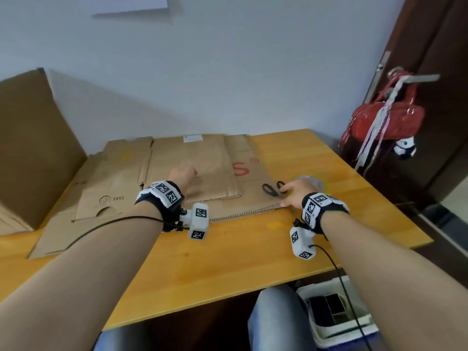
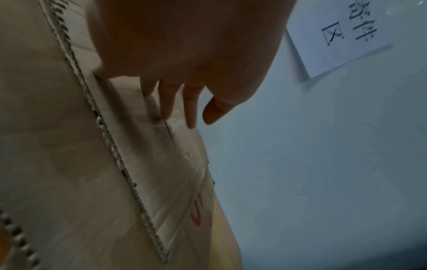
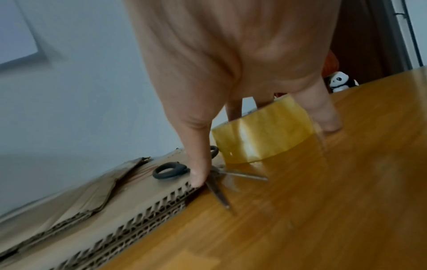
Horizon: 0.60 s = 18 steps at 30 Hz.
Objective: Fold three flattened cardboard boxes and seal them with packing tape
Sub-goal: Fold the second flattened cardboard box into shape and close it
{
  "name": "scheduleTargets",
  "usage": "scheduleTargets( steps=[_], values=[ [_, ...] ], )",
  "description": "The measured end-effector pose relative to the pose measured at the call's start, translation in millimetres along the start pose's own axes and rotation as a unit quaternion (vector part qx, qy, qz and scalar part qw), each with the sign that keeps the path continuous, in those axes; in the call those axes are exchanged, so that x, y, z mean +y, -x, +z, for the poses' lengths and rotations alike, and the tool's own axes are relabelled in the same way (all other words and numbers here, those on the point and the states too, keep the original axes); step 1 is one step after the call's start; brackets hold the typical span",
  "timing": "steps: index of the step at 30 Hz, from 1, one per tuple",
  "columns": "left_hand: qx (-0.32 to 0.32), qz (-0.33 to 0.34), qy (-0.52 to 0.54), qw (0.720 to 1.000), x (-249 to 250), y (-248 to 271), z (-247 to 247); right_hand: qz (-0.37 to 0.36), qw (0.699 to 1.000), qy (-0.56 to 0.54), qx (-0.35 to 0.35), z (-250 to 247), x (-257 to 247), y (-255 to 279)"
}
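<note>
Several flattened cardboard boxes (image 1: 192, 160) lie stacked on the wooden table (image 1: 228, 262); one lower sheet shows a red S (image 1: 240, 168). My left hand (image 1: 183, 173) reaches over the top sheet, and in the left wrist view its straight fingers (image 2: 168, 107) touch the cardboard (image 2: 69, 164) near a white label. My right hand (image 1: 295, 192) spreads over black-handled scissors (image 1: 272, 190) and a clear tape roll (image 1: 310, 180). In the right wrist view the thumb (image 3: 196, 175) presses the cardboard corner beside the scissors (image 3: 171, 170), while the other fingers straddle the tape roll (image 3: 263, 133).
A large cardboard sheet (image 1: 33, 148) leans against the wall at the left. A red handbag (image 1: 387, 120) and a panda toy (image 1: 405, 148) hang on the dark door at the right. A white bin (image 1: 336, 312) stands under the table beside my knee (image 1: 276, 315).
</note>
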<state>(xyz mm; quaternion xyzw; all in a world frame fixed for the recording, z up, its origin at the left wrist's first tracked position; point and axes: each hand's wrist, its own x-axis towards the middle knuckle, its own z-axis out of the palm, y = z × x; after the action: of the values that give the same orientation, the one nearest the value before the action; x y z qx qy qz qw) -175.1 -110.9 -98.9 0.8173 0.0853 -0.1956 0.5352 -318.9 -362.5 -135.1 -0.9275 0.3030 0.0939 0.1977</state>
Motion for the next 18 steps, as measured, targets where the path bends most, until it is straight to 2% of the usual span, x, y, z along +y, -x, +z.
scheduleTargets(
  steps=[6, 10, 13, 16, 18],
  values=[
    [-0.009, -0.007, -0.088, 0.996, -3, -11, 17, 0.026, 0.999, 0.032, 0.028, -2, 20, -26],
    [-0.014, -0.014, -0.082, 0.996, -5, -17, 18, 0.039, 0.997, 0.012, 0.059, 2, 28, -37],
    [-0.015, -0.005, -0.100, 0.995, -9, -18, 16, 0.055, 0.995, -0.044, 0.075, 6, 19, -37],
    [-0.019, 0.006, -0.110, 0.994, -14, -13, 10, 0.067, 0.993, -0.042, 0.087, 5, -2, -32],
    [-0.018, 0.011, -0.113, 0.993, -18, -8, 5, 0.027, 0.995, -0.047, 0.087, 1, -24, -17]
  ],
)
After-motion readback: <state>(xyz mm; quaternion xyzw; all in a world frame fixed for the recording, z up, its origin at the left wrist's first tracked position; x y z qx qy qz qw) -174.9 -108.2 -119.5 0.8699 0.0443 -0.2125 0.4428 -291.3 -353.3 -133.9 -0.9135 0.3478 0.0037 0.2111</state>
